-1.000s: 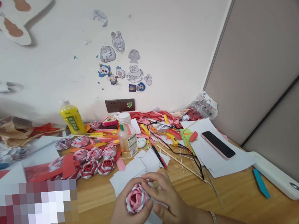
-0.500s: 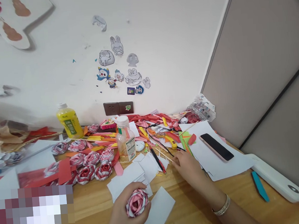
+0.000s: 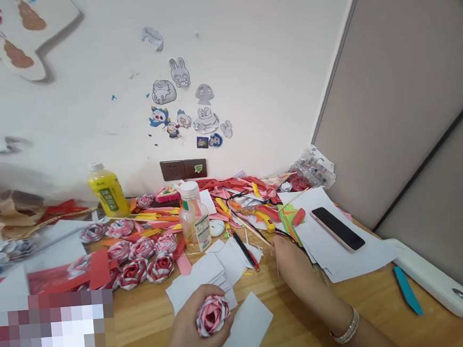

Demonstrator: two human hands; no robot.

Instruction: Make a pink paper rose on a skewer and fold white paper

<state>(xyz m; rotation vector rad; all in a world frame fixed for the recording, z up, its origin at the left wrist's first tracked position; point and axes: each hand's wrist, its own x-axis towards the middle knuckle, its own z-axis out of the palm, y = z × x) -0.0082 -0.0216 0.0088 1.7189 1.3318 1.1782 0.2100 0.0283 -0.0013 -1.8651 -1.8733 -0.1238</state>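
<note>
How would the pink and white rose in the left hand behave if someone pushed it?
The rose is probably light for its size, as it looks folded from paper. Its thin layers would likely dent if the left hand squeezed hard. Its rounded outline suggests it might roll.

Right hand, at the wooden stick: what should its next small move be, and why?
Perhaps gently lift the wooden stick: the right hand is at its near end, while the left hand holds the paper rose.

paper rose [image 3: 212, 315]: pink and white | drink bottle [image 3: 108, 191]: yellow, green | phone [image 3: 337, 229]: black, pinkish rim | tabletop [image 3: 146, 314]: brown, wood-grained
</note>
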